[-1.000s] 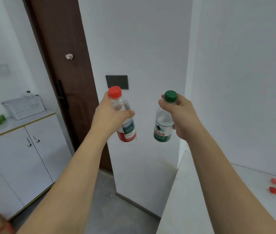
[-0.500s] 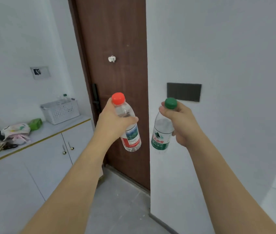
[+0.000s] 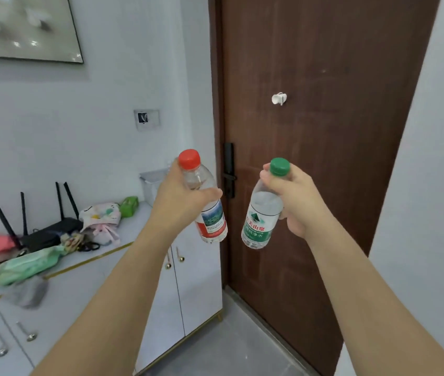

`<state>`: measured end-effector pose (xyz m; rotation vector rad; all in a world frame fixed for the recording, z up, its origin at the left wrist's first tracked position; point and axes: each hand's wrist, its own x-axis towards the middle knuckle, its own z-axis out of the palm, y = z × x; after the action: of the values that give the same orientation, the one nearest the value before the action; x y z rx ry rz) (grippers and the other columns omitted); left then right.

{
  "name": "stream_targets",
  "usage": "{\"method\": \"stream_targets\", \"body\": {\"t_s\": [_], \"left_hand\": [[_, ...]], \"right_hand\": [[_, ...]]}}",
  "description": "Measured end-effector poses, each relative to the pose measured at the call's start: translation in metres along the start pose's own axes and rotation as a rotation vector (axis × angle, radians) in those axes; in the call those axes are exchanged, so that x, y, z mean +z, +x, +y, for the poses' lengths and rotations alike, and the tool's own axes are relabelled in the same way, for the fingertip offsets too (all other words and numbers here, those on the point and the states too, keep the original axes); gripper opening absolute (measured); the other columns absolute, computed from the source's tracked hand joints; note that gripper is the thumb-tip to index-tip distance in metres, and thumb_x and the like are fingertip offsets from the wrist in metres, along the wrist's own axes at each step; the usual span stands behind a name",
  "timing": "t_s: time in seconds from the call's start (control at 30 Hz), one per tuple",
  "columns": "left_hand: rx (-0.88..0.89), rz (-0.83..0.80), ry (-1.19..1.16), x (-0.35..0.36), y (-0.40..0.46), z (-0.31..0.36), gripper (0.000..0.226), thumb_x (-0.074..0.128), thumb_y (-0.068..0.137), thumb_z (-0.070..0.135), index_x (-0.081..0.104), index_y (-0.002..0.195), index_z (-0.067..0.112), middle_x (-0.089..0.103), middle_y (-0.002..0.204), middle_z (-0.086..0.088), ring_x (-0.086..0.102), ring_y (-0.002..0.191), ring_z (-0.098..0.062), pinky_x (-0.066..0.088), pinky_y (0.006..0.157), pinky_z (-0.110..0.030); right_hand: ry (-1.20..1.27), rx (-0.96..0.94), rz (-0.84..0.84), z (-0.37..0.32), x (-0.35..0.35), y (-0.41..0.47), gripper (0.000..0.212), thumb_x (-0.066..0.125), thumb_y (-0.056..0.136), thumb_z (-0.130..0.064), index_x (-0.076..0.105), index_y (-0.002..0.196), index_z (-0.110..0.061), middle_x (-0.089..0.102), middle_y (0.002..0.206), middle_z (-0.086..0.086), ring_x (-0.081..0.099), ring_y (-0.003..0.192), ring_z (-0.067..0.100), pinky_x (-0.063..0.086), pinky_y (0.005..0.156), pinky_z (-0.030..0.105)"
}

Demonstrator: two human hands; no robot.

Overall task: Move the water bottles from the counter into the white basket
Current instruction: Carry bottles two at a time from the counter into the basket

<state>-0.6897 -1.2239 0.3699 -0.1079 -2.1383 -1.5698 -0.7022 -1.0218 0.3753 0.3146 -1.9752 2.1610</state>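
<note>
My left hand (image 3: 177, 198) grips a clear water bottle with a red cap and red label (image 3: 207, 213), held tilted in the air. In my right hand (image 3: 298, 198) is a second clear bottle with a green cap and green label (image 3: 260, 221), gripped near its neck. Both bottles are held at chest height in front of a brown door. The white basket (image 3: 151, 183) stands at the far right end of the white cabinet top; my left hand hides most of it.
The white cabinet (image 3: 101, 256) along the left wall carries a black router (image 3: 49, 232), a green bag (image 3: 25, 267), a pink and white pouch (image 3: 101, 215) and other clutter. The brown door (image 3: 318, 131) faces me. Grey floor lies below, a white wall at right.
The view has swung left: the door is now centred and the cabinet with the basket has come closer. Both hands still hold their bottles, which now tilt more.
</note>
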Motion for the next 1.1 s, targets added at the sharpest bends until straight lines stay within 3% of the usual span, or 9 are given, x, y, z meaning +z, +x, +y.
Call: {"method": "stream_targets", "body": {"t_s": [0.13, 0.27, 0.4, 0.57, 0.7, 0.8, 1.1], "left_hand": [[-0.001, 0.035, 0.003, -0.048, 0.080, -0.044, 0.054, 0.080, 0.053, 0.031, 0.055, 0.101, 0.034, 0.070, 0.093, 0.011, 0.068, 0.085, -0.006, 0.052, 0.070, -0.030], [0.022, 0.079, 0.010, -0.086, 0.164, -0.082, 0.052, 0.080, 0.052, 0.032, 0.055, 0.097, 0.035, 0.070, 0.094, 0.008, 0.069, 0.090, -0.015, 0.056, 0.077, -0.036], [0.048, 0.161, -0.001, -0.103, 0.240, -0.122, 0.047, 0.080, 0.056, 0.031, 0.054, 0.095, 0.041, 0.070, 0.091, 0.013, 0.069, 0.087, -0.009, 0.056, 0.072, -0.031], [0.064, 0.247, 0.010, -0.120, 0.331, -0.175, 0.051, 0.080, 0.056, 0.033, 0.054, 0.100, 0.037, 0.070, 0.093, 0.011, 0.069, 0.083, -0.006, 0.054, 0.066, -0.028], [0.046, 0.278, 0.074, -0.134, 0.409, -0.203, 0.053, 0.081, 0.057, 0.028, 0.056, 0.104, 0.030, 0.070, 0.095, 0.008, 0.070, 0.087, -0.012, 0.059, 0.078, -0.041], [0.024, 0.296, 0.100, -0.146, 0.460, -0.225, 0.056, 0.082, 0.056, 0.030, 0.057, 0.106, 0.027, 0.070, 0.097, 0.005, 0.070, 0.088, -0.016, 0.059, 0.080, -0.045], [-0.071, 0.204, 0.183, -0.155, 0.585, -0.335, 0.054, 0.080, 0.058, 0.030, 0.054, 0.105, 0.027, 0.068, 0.097, 0.002, 0.068, 0.091, -0.020, 0.057, 0.084, -0.048]], "right_hand": [[0.009, -0.011, 0.008, 0.025, 0.075, 0.075, 0.018, 0.066, 0.089, -0.022, 0.062, 0.106, -0.019, 0.066, 0.092, -0.003, 0.060, 0.082, 0.012, 0.040, 0.060, 0.026], [0.048, -0.026, -0.020, 0.043, 0.137, 0.150, 0.023, 0.066, 0.089, -0.023, 0.062, 0.111, -0.018, 0.065, 0.095, -0.005, 0.057, 0.087, 0.014, 0.040, 0.066, 0.026], [0.072, -0.044, -0.043, 0.064, 0.181, 0.227, 0.028, 0.067, 0.088, -0.023, 0.062, 0.115, -0.017, 0.064, 0.102, -0.003, 0.056, 0.093, 0.015, 0.040, 0.079, 0.031], [0.095, -0.099, -0.066, 0.100, 0.230, 0.337, 0.021, 0.068, 0.087, -0.023, 0.063, 0.108, -0.023, 0.064, 0.098, -0.010, 0.057, 0.090, 0.010, 0.042, 0.071, 0.029], [0.088, -0.117, -0.131, 0.128, 0.271, 0.428, 0.013, 0.067, 0.088, -0.027, 0.062, 0.099, -0.032, 0.064, 0.103, -0.015, 0.059, 0.093, 0.007, 0.042, 0.071, 0.029], [0.033, -0.144, -0.187, 0.154, 0.305, 0.492, 0.016, 0.064, 0.089, -0.028, 0.057, 0.104, -0.030, 0.062, 0.101, -0.015, 0.056, 0.089, 0.000, 0.041, 0.068, 0.027], [-0.142, -0.069, -0.344, 0.259, 0.394, 0.628, 0.023, 0.059, 0.093, -0.034, 0.049, 0.112, -0.026, 0.058, 0.104, -0.009, 0.053, 0.093, 0.003, 0.039, 0.071, 0.021]]}}
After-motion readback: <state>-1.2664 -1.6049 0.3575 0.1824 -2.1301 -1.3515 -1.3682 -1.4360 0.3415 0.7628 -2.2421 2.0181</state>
